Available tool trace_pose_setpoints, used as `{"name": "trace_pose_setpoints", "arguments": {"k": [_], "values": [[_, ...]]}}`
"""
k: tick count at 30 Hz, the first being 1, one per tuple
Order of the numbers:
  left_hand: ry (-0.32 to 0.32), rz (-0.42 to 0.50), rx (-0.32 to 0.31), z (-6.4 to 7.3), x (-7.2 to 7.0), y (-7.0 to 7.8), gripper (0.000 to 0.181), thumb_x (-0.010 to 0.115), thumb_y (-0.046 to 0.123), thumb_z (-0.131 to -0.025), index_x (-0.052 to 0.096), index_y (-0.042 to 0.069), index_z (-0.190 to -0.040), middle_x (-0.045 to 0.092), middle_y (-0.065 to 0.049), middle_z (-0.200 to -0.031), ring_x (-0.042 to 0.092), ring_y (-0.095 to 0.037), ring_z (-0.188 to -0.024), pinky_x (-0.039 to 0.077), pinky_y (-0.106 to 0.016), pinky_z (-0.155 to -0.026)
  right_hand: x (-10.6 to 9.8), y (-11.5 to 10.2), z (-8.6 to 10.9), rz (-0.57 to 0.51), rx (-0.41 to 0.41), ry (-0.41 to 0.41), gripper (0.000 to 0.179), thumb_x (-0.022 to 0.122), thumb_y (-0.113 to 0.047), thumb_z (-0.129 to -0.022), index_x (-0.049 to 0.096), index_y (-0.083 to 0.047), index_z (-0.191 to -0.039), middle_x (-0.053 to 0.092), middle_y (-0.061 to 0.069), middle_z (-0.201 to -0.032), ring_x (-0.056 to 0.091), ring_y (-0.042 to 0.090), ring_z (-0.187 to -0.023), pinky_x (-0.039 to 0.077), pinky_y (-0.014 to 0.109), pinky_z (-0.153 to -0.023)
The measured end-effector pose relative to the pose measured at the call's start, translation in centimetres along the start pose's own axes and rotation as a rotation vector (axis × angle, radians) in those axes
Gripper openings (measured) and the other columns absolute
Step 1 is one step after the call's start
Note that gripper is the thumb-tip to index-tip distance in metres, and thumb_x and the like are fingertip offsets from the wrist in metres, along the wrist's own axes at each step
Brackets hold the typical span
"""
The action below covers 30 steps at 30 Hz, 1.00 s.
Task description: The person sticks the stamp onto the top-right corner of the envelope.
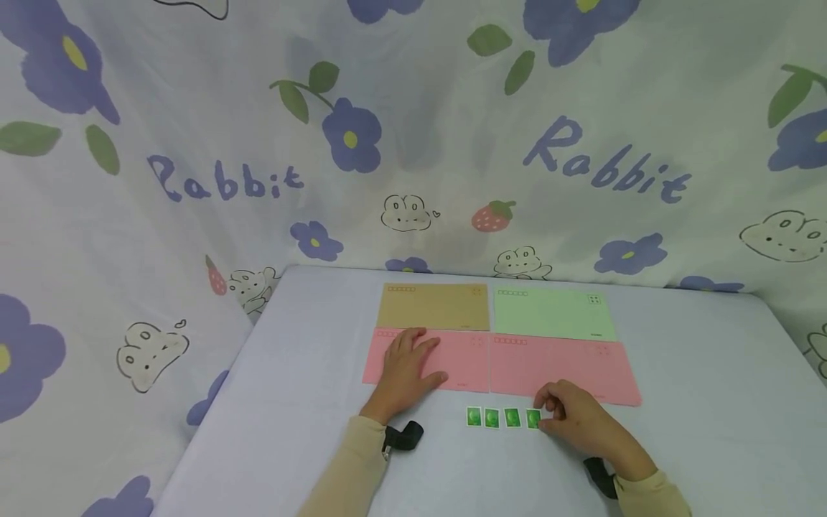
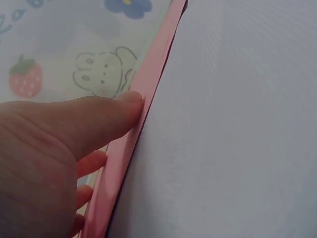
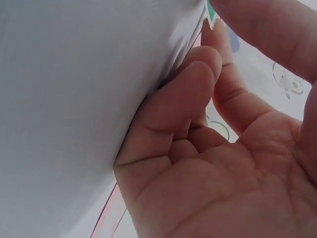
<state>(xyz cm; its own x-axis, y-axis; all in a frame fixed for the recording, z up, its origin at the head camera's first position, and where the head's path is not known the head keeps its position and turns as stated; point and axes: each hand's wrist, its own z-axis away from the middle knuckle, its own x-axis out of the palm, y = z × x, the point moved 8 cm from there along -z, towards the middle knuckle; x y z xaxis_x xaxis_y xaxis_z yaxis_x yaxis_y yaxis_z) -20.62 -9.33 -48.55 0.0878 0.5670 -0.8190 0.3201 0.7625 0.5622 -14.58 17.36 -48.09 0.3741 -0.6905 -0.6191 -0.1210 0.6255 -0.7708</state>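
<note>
My left hand (image 1: 403,370) rests with spread, extended fingers on the left pink envelope (image 1: 461,359). In the left wrist view its thumb (image 2: 99,116) lies on the pink paper near the edge. My right hand (image 1: 578,420) is just in front of the right pink envelope (image 1: 555,362). Its thumb and index finger pinch the edge of the rightmost green postage stamp (image 1: 533,419), while the other fingers curl inward. In the right wrist view only a corner of that stamp (image 3: 211,12) shows. More green stamps (image 1: 492,418) lie to its left in a row.
Behind the pink envelopes lie a brown envelope (image 1: 433,306) on the left and a light green envelope (image 1: 552,314) on the right. All rest flat on a white-covered table (image 1: 271,402). A patterned cloth (image 1: 426,143) hangs behind and at the sides.
</note>
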Motion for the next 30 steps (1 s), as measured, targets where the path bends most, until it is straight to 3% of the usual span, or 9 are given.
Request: {"name": "trace_pose_setpoints", "arguments": {"k": [8, 17, 30], "values": [[-0.004, -0.001, -0.007, 0.03, -0.07, -0.05, 0.063, 0.077, 0.035, -0.088, 0.057, 0.011, -0.143, 0.039, -0.014, -0.152, 0.027, -0.036, -0.144, 0.019, -0.058, -0.118, 0.07, 0.37, -0.21, 0.015, 0.078, 0.029, 0.015, 0.073, -0.002, -0.086, 0.061, -0.010, -0.091, 0.049, 0.001, -0.083, 0.045, 0.015, -0.074, 0.039, 0.024, -0.059], [-0.017, -0.002, -0.010, 0.03, 0.02, -0.09, 0.064, 0.077, 0.036, -0.088, 0.056, 0.011, -0.143, 0.038, -0.014, -0.153, 0.027, -0.036, -0.143, 0.019, -0.058, -0.118, -0.27, 0.29, -0.13, -0.018, 0.012, -0.002, 0.009, 0.069, -0.007, -0.091, 0.061, -0.010, -0.090, 0.053, -0.002, -0.080, 0.048, 0.009, -0.074, 0.042, 0.023, -0.061], [-0.011, 0.001, 0.000, 0.06, -0.07, 0.15, 0.062, 0.077, 0.033, -0.089, 0.056, 0.009, -0.143, 0.039, -0.015, -0.152, 0.027, -0.036, -0.144, 0.018, -0.057, -0.118, -0.53, 0.62, -0.11, -0.104, 0.002, -0.058, 0.008, 0.068, -0.009, -0.093, 0.062, -0.006, -0.095, 0.055, 0.001, -0.081, 0.050, 0.009, -0.074, 0.044, 0.023, -0.061]]}}
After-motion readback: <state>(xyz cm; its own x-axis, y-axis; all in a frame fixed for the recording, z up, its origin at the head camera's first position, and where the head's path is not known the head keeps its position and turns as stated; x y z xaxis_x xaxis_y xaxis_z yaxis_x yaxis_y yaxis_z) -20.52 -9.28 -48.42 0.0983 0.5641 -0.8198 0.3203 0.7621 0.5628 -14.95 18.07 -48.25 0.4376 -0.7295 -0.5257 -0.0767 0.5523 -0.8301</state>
